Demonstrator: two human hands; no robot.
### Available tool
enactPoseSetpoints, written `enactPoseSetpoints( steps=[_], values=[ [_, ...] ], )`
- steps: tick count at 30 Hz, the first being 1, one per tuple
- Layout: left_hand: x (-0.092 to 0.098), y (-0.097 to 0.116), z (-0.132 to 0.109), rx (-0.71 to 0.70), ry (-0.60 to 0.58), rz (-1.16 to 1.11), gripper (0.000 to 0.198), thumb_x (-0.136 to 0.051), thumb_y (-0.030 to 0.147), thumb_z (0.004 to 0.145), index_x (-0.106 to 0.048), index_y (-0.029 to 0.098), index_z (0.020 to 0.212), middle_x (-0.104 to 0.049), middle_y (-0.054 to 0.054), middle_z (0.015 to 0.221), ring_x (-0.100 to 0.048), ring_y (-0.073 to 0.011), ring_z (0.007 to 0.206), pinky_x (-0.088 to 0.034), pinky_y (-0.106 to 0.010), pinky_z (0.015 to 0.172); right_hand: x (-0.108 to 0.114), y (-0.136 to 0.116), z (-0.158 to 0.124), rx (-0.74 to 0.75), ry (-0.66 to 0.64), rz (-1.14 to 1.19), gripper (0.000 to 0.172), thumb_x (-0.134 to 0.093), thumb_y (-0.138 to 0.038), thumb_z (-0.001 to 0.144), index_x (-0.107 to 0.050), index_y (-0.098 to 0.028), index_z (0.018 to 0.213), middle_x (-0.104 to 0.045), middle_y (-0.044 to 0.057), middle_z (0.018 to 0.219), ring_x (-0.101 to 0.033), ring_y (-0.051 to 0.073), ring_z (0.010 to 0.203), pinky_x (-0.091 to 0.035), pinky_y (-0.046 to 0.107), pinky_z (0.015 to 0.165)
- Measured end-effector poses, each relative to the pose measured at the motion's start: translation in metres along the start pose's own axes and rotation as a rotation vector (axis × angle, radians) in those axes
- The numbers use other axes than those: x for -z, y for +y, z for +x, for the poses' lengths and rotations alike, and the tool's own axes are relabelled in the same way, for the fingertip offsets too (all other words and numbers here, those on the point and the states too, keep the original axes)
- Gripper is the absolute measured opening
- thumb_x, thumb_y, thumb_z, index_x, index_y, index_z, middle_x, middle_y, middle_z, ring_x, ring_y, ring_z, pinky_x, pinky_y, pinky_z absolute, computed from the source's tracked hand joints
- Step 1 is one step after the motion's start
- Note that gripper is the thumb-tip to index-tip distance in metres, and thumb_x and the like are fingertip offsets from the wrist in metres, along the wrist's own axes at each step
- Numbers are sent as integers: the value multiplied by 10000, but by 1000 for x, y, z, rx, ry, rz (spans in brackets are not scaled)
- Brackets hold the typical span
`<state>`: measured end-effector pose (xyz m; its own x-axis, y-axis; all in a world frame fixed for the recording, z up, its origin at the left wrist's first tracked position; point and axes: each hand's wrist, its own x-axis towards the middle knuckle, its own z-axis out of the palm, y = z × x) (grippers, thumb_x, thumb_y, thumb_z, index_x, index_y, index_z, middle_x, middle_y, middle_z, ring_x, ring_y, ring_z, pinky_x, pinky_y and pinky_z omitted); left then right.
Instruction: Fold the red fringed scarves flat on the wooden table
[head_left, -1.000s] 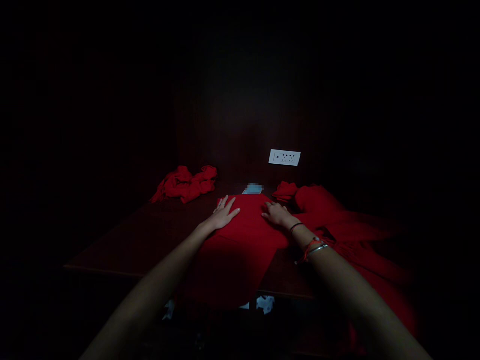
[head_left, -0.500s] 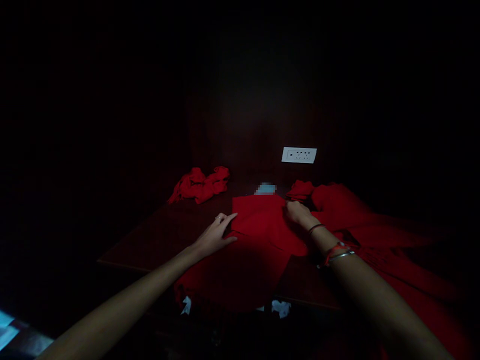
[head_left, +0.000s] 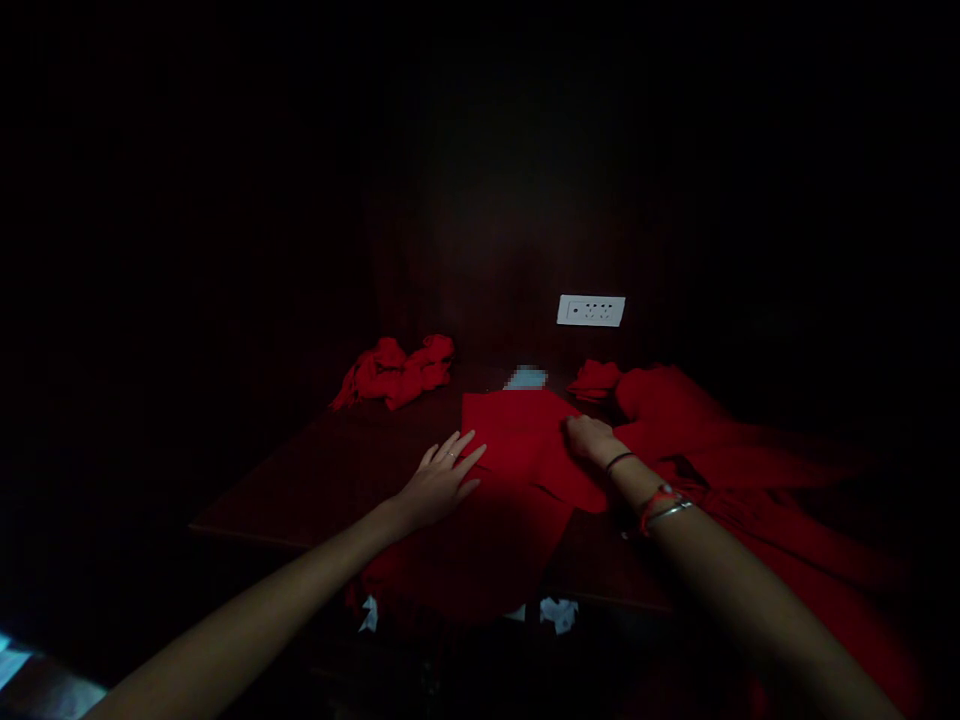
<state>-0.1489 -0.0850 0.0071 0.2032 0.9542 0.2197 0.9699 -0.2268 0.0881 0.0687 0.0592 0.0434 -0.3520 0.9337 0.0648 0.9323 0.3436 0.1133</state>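
Observation:
A red fringed scarf (head_left: 517, 480) lies on the dark table in front of me, its upper part folded and its near end hanging over the front edge. My left hand (head_left: 442, 480) is open, fingers spread flat on the scarf's left side. On the other side, my right hand (head_left: 590, 440) is closed, its fingers pinching the folded right edge of the scarf. Fingertips of that hand are partly hidden by the hand itself.
A crumpled red fringed cloth (head_left: 401, 372) lies at the back left of the table (head_left: 270, 490). More red cloth (head_left: 667, 400) is heaped at the right and trails downward. A white wall socket (head_left: 591, 310) is behind. The surroundings are very dark.
My left hand has spread its fingers and lies flatter on the scarf. My right hand has moved slightly down along the folded edge, and the view has shifted a little.

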Motion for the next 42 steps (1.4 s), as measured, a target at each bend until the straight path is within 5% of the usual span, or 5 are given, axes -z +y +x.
enactPoseSetpoints(
  steps=[13,22,32,36,42],
  values=[
    [-7,-10,5,107,-83,-65,543,-289,450,805,-59,334,1282,78,-11,1357,44,-304,1202,-139,-508,913,38,57,-25,-58,8,-3,333,-316,-244,782,-441,-158,1079,-561,156,931,-552,243,811,-412,305,591],
    [-14,3,85,11,-189,-77,566,-180,553,788,-179,267,1277,-71,-34,1358,-18,-229,1222,-114,-468,938,-23,2,-27,207,-10,77,501,-234,-483,794,-308,-245,1228,-326,118,1254,-310,295,1105,-263,482,828],
    [-30,-33,79,265,-119,-135,580,-239,558,765,-240,254,1260,-60,-23,1359,-60,-275,1213,-134,-486,926,-40,-13,1,299,-118,260,629,-76,-629,730,-138,-328,1278,-90,14,1362,-50,294,1210,-74,535,912],
    [-20,-52,96,533,142,-527,556,-486,420,709,-360,157,1182,-316,-140,1264,-326,-265,1122,-287,-367,876,-43,-21,15,340,-75,266,604,-91,-614,742,-180,-331,1269,-132,7,1355,-84,281,1209,-79,528,917],
    [-9,-69,111,657,153,-875,140,-540,248,679,-527,127,749,-595,-43,718,-567,-155,658,-430,-228,564,-42,-16,13,356,72,291,555,-180,-545,779,-259,-266,1251,-247,53,1314,-196,252,1180,-161,525,899]
  ],
)
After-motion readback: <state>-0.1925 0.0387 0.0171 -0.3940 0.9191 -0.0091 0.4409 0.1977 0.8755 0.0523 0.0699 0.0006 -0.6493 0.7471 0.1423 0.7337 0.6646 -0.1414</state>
